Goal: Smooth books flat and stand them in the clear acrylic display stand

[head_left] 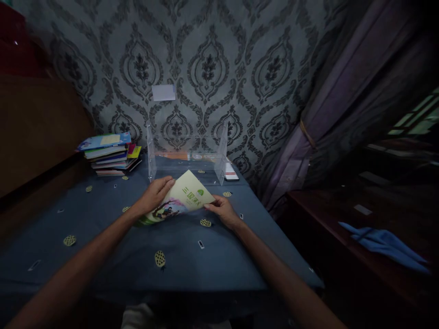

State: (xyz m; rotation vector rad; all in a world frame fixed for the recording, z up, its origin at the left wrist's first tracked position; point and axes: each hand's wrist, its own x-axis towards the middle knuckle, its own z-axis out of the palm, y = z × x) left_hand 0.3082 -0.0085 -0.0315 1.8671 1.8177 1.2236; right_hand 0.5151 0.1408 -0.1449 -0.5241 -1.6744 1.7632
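Note:
A thin book [180,196] with a pale green cover, green Chinese title and a picture of figures under pink blossom is held tilted above the table. My left hand [157,194] grips its left edge, fingers along the top side. At its right corner, my right hand [222,210] pinches the cover between thumb and fingers. Just behind the book stands a clear acrylic rack [153,160] with upright side panels and see-through shelves. Something orange [174,156] shows through the rack's lower part; I cannot make out what it is.
A stack of books [111,153] sits at the table's back left. The table [233,260] wears a blue cloth with fruit prints. By the rack's right side lies a small white-and-red item [231,172]. A tied curtain [291,160] hangs right; a blue cloth [384,244] rests on a dark surface.

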